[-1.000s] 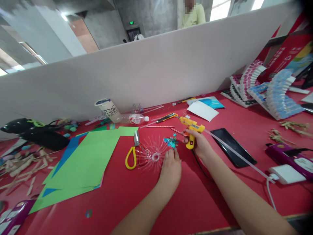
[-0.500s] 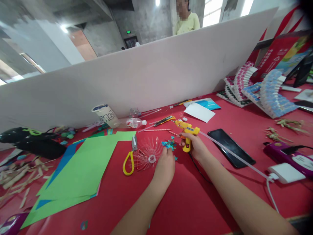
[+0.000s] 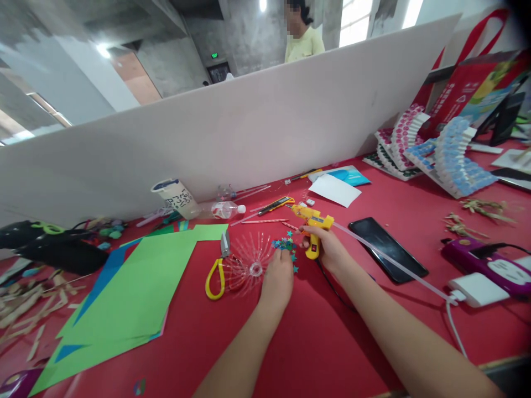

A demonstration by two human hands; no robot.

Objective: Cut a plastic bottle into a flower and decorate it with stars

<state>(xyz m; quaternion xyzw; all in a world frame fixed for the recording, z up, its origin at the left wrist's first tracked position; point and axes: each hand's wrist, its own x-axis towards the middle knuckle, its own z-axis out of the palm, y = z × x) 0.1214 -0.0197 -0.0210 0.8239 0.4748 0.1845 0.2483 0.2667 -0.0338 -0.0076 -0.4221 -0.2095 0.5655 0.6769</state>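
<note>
In the head view my right hand [image 3: 327, 243] is wrapped round the grip of a yellow hot glue gun [image 3: 320, 222]. A long clear glue stick [image 3: 384, 254] runs out of its back, and its nozzle points left and away from me. My left hand [image 3: 279, 276] is at the near edge of a small pile of shiny blue and green star sequins [image 3: 286, 241]. Its fingers are pressed together, and whatever is between the tips is hidden. Just left of that hand lies a clear plastic bottle top cut into fanned strips [image 3: 255, 269]. Yellow-handled scissors [image 3: 215, 279] rest beside it.
Green paper sheets [image 3: 133, 287] cover the left side. Behind are a paper cup [image 3: 176, 196], a plastic bottle [image 3: 224, 209] and a utility knife [image 3: 276, 205]. On the right are a black phone [image 3: 385, 249], a white charger [image 3: 479, 289] and a purple power strip [image 3: 489, 265]. A white partition [image 3: 249, 132] stands behind.
The whole view has shifted slightly. Both hands stay almost in place, the left at the star sequins and the right round the glue gun. A person beyond the partition has moved left.
</note>
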